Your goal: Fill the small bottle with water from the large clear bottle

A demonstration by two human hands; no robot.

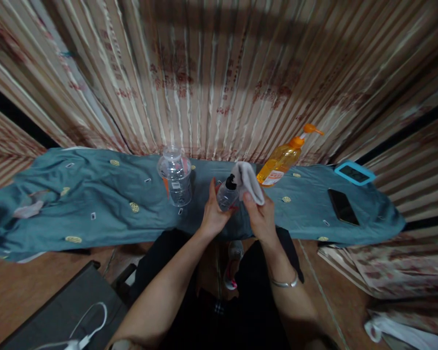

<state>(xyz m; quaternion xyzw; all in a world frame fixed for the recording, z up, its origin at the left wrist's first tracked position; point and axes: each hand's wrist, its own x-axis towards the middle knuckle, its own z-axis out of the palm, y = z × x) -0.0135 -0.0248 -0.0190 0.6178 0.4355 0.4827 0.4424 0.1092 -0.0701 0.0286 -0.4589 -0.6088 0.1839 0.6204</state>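
My left hand (216, 214) is wrapped round a small clear pump bottle (226, 195) with a black pump top, held near the front of the cloth-covered table. Pinched in my right hand (261, 214) is a folded whitish cloth (248, 181), close beside the black pump; whether they touch I cannot tell. To the left stands a large clear plastic bottle (175, 177) without a visible cap. Right of the cloth is a bottle of orange liquid (280, 160) with an orange pump.
A blue-green patterned cloth (109, 194) covers the narrow table. At its right lie a black phone (343, 206) and a blue-framed digital display (355, 173). A crumpled pale piece (28, 209) rests far left. Pleated curtains (219, 82) hang behind. A dark surface with a white cable (102, 313) is lower left.
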